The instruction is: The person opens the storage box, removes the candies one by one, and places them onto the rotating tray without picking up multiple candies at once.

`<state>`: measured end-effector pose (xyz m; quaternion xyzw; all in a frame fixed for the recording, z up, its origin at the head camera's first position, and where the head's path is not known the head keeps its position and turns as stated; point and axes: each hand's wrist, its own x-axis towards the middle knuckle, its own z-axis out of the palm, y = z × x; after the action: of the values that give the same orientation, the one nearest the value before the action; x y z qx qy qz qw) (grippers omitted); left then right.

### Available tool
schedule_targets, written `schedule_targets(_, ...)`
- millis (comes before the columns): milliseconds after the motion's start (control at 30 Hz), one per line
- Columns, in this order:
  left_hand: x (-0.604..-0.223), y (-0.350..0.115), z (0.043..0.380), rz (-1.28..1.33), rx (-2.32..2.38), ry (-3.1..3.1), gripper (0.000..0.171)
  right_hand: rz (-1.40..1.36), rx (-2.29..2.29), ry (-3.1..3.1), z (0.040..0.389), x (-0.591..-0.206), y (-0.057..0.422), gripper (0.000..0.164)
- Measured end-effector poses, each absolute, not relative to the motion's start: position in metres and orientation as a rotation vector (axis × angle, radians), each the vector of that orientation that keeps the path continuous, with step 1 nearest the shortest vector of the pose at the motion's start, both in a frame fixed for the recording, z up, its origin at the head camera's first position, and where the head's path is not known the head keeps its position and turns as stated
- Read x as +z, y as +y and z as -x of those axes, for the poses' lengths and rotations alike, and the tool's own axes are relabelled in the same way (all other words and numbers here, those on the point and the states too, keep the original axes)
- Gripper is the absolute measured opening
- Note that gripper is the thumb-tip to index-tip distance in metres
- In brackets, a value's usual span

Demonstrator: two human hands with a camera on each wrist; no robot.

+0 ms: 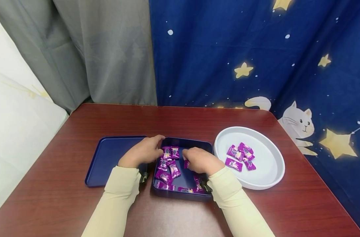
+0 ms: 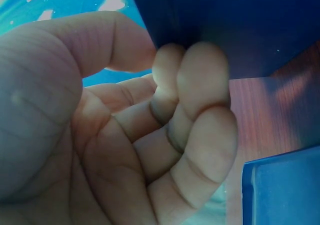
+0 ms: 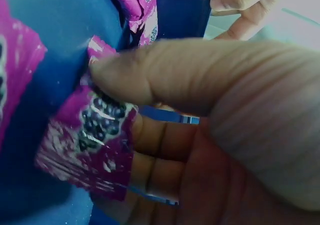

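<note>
A navy blue box (image 1: 182, 179) holds several purple candies (image 1: 165, 177) in wrappers, mostly along its left side and front. Inside it, my right hand (image 1: 202, 160) pinches a wrapped candy (image 3: 105, 130) between thumb and fingers. A dark berry picture shows on that wrapper in the right wrist view. At the box's back left corner, my left hand (image 1: 144, 151) holds the wall. Its curled fingertips (image 2: 205, 75) meet the blue wall in the left wrist view.
A matching blue lid (image 1: 108, 154) lies on the brown table (image 1: 64, 184) to the left. To the right, a round white tray (image 1: 271, 164) carries several more purple candies (image 1: 233, 164). Grey and starry blue curtains (image 1: 203, 65) hang behind the table.
</note>
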<state>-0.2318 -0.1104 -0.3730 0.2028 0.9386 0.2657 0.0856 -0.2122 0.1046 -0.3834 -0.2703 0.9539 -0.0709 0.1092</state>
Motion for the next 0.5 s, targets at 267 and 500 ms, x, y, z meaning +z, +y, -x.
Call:
schedule_targets(267,-0.3727,-0.1094,0.2310,-0.598,0.790,2.801,0.053,0.794,-0.233,2.818,0.2107,-0.3800,0.1044,0.013)
schedule_targets(500,-0.3732,-0.1093,0.2310,-0.600,0.795,2.802,0.053,0.809,-0.241,2.833,0.2112,-0.3801,0.1057,0.015)
